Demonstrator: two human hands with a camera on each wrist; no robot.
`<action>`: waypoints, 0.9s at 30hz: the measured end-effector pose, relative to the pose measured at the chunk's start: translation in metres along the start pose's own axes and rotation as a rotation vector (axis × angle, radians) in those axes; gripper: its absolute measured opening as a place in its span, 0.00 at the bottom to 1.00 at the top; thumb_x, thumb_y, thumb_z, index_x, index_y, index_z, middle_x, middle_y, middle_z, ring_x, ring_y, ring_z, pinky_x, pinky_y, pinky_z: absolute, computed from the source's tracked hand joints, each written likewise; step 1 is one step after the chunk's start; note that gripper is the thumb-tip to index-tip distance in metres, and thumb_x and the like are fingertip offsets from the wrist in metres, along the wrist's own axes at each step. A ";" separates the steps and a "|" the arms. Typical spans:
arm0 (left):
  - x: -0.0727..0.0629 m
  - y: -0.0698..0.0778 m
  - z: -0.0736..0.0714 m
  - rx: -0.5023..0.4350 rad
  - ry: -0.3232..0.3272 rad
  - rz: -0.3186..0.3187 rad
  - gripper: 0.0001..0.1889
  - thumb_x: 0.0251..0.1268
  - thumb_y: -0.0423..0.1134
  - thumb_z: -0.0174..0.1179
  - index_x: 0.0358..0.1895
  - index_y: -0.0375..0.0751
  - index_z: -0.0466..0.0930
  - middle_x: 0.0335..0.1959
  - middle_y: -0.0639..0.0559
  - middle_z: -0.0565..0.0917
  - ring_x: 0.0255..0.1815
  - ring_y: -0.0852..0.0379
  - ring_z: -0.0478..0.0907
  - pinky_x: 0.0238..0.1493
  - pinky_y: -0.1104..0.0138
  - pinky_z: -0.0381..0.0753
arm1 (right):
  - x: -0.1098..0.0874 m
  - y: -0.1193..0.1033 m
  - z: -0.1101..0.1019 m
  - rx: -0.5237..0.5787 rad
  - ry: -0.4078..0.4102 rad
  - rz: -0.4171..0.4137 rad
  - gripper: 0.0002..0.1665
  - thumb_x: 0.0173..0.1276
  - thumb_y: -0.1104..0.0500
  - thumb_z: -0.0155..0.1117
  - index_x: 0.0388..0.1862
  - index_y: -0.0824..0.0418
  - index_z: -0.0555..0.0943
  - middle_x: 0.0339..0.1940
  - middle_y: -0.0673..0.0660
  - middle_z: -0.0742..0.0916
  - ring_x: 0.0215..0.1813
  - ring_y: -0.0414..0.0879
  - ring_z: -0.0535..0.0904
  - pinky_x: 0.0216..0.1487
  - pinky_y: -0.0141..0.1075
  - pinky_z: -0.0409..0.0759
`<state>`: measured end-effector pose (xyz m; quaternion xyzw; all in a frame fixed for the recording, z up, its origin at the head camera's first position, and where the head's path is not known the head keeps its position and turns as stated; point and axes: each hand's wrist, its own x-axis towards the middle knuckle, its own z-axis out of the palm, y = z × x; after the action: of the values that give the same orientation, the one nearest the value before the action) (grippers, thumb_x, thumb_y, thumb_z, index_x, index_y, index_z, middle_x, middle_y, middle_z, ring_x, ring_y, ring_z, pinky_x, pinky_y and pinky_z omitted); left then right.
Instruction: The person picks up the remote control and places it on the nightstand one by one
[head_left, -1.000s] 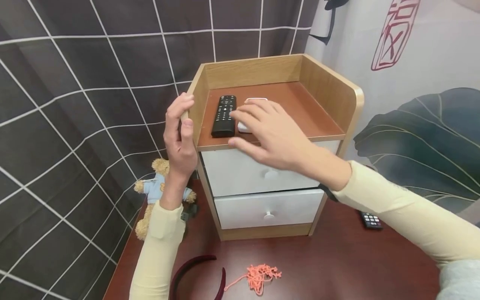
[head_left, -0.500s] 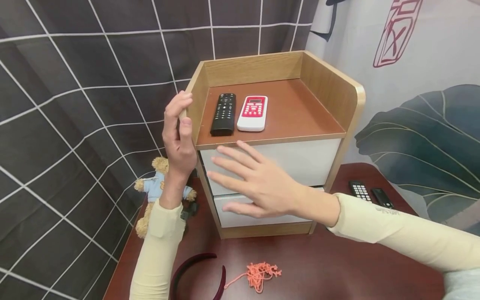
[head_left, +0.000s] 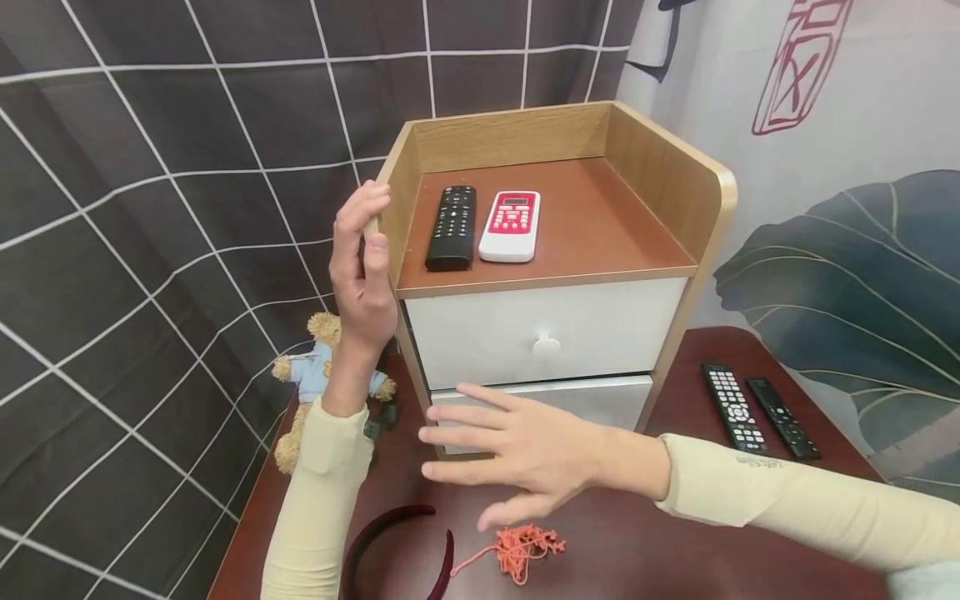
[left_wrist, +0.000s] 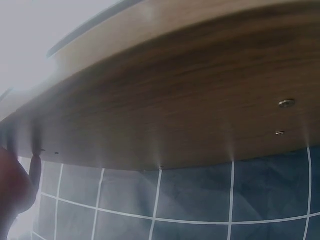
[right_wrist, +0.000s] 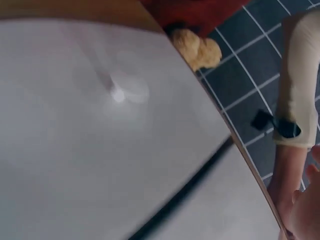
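Note:
My left hand [head_left: 363, 267] rests against the left side panel of a small wooden cabinet [head_left: 660, 183], its fingertips and thumb near the panel's front edge. In the left wrist view, fingers [left_wrist: 34, 175] touch the outer wood. My right hand [head_left: 517, 450] is held in front of the lower white drawer [head_left: 592, 404], fingers spread and holding nothing. The upper drawer [head_left: 480, 333] has a round white knob [head_left: 546, 344]. On the brown cabinet top, a black remote control [head_left: 452, 229] lies beside a white and red remote control [head_left: 512, 227].
A teddy bear [head_left: 311, 375] in blue sits left of the cabinet. On the dark red table [head_left: 637, 533] lie a dark headband [head_left: 375, 529], tangled orange yarn [head_left: 519, 550], and, at right, a white-buttoned remote [head_left: 733, 408] and a black remote [head_left: 782, 417]. A gridded curtain [head_left: 150, 250] hangs behind.
My right hand has moved from over the white and red remote control down to the lower drawer, uncovering that remote and the upper drawer's knob. My left hand stays at the panel.

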<state>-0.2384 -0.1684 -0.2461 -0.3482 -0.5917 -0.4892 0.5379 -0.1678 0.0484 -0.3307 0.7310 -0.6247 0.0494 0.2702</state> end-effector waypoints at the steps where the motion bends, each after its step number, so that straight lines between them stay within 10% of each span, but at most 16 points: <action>1: 0.000 0.000 0.000 0.001 -0.001 -0.002 0.19 0.67 0.33 0.43 0.55 0.25 0.74 0.58 0.29 0.76 0.69 0.37 0.68 0.74 0.48 0.66 | -0.002 -0.003 0.003 0.000 -0.011 -0.007 0.40 0.73 0.32 0.46 0.75 0.53 0.68 0.78 0.59 0.68 0.80 0.56 0.59 0.78 0.56 0.58; 27: -0.001 0.000 0.004 0.020 0.031 -0.029 0.19 0.65 0.34 0.43 0.53 0.24 0.73 0.57 0.28 0.76 0.69 0.39 0.69 0.73 0.51 0.68 | -0.058 -0.044 0.070 0.036 -0.055 0.009 0.45 0.68 0.26 0.45 0.75 0.49 0.68 0.77 0.57 0.69 0.80 0.53 0.60 0.78 0.52 0.60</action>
<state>-0.2399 -0.1648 -0.2465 -0.3267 -0.5931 -0.4962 0.5434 -0.1570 0.0715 -0.4284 0.7340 -0.6341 0.0416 0.2395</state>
